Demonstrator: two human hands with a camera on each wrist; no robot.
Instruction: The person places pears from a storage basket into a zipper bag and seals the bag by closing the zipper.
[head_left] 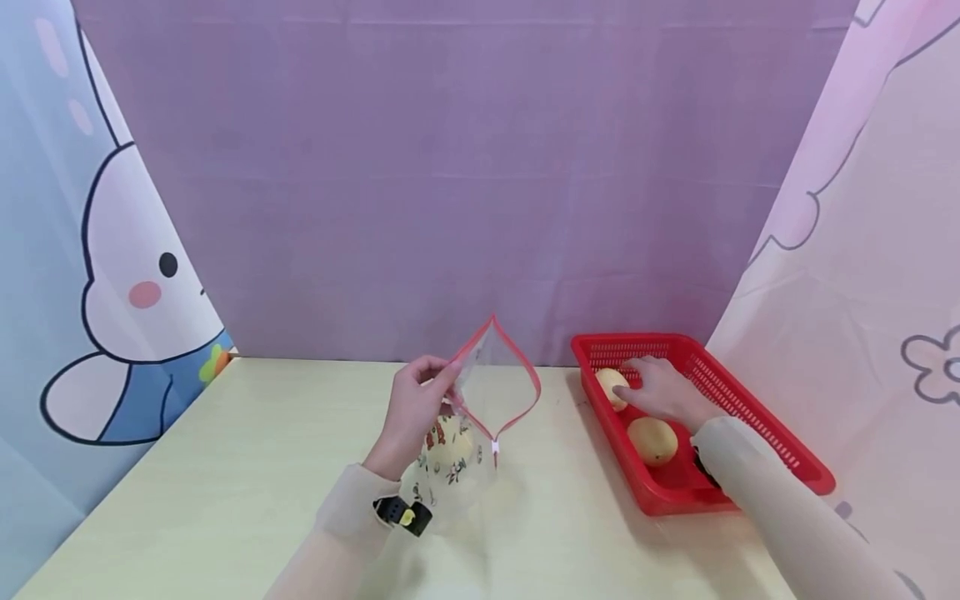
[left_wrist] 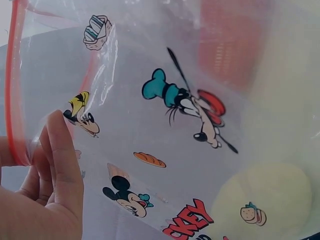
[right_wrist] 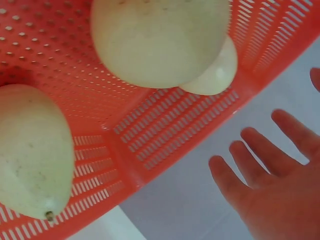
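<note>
My left hand (head_left: 416, 408) pinches the red-edged rim of a clear zip bag (left_wrist: 125, 100) printed with cartoon figures. The bag's mouth gapes, with a white slider at its near corner. Inside, low down, sits a pale yellow mango (left_wrist: 265, 195). Over the red basket (head_left: 757, 417), my right hand (head_left: 660, 390) has its fingers spread beside a pale mango (head_left: 613, 388) at the basket's left wall. A second mango (head_left: 652, 442) lies nearer to me. In the right wrist view, another mango (right_wrist: 217, 72) shows partly behind the large one (right_wrist: 160, 45), and the fingers hold nothing.
The basket has slotted walls and stands at the right of the pale table (head_left: 247, 467). A purple cloth (head_left: 465, 183) hangs behind the table. Printed cloths, one with a cartoon rabbit (head_left: 142, 267), flank it on both sides.
</note>
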